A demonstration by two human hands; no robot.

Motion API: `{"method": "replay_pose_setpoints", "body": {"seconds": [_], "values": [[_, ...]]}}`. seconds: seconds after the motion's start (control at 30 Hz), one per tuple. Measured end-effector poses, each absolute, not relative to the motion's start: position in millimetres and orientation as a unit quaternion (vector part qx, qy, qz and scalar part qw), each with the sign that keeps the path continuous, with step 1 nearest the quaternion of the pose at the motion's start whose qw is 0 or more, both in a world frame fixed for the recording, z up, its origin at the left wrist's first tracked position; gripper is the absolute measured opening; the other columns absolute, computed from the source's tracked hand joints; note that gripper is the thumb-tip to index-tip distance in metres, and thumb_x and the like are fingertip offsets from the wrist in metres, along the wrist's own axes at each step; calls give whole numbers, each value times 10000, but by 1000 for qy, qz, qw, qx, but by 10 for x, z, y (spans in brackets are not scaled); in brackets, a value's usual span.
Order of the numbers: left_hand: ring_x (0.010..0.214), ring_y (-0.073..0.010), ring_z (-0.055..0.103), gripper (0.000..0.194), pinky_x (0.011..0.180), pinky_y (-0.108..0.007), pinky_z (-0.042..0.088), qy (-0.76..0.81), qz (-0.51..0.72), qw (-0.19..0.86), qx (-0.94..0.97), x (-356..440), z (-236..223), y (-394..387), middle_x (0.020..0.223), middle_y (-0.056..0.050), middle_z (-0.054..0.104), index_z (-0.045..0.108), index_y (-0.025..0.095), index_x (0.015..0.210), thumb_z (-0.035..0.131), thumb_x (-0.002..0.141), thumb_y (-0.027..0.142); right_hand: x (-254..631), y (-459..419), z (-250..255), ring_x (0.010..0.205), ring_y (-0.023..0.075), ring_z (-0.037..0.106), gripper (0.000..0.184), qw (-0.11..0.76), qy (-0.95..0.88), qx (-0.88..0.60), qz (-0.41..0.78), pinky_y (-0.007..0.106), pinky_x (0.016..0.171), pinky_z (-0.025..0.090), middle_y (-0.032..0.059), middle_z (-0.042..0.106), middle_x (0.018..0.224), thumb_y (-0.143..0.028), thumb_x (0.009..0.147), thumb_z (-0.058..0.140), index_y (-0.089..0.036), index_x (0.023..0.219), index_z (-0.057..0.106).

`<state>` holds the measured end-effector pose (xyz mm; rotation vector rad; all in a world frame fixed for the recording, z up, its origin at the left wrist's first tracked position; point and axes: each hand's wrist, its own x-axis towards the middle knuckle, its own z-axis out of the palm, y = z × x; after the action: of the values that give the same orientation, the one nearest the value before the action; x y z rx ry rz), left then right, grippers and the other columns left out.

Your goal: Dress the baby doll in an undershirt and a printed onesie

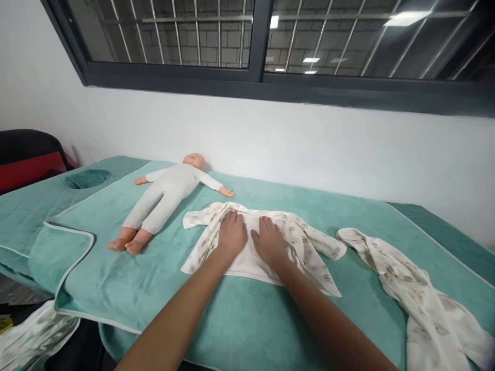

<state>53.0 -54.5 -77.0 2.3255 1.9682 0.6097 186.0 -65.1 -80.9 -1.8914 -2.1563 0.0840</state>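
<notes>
A small white baby jacket (305, 245) with a faint print lies spread open on the green bed cover, its plain inner side showing in the middle. My left hand (232, 231) rests flat on its left part, fingers stretched away from me. Beside it, my right hand (270, 241) lies flat on the cloth near the middle, fingers extended and thumb out toward the left. Neither hand grips the fabric. Up and to the left, a baby doll (168, 193) in a white body lies on its back, arms spread, apart from both hands.
Another printed garment (417, 288) lies crumpled on the right of the green cover (154, 288). A red and black chair (33, 159) stands at the far left. Patterned cloth (34, 335) hangs at the lower left. Behind the bed are a white wall and a barred window.
</notes>
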Motion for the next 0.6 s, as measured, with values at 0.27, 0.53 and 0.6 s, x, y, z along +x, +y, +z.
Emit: {"method": "replay_pose_setpoints", "body": {"seconds": [0.27, 0.53, 0.6], "values": [[1264, -287, 462, 366, 1056, -414, 366, 659, 198, 12, 725, 432, -732, -191, 1339, -167, 498, 486, 154, 1275, 379, 942, 261, 2286, -105, -659, 1201, 259, 489, 381, 133, -764, -631, -33, 345, 1041, 323, 171, 574, 1290, -273, 969, 363, -91, 1249, 548], [1336, -334, 385, 414, 1123, -468, 277, 655, 216, -28, 724, 465, -841, -41, 1389, -180, 456, 456, 145, 1328, 334, 962, 294, 2316, -31, -711, 1187, 287, 462, 378, 144, -769, -617, -85, 374, 1058, 299, 182, 542, 1304, -268, 978, 346, -79, 1212, 574], [1365, -335, 353, 433, 1140, -472, 253, 652, 227, -33, 723, 465, -842, -34, 1412, -178, 444, 438, 152, 1355, 318, 971, 313, 2324, -27, -736, 1219, 290, 448, 421, 153, -768, -615, -95, 375, 1069, 294, 187, 519, 1344, -295, 986, 341, -62, 1276, 537]]}}
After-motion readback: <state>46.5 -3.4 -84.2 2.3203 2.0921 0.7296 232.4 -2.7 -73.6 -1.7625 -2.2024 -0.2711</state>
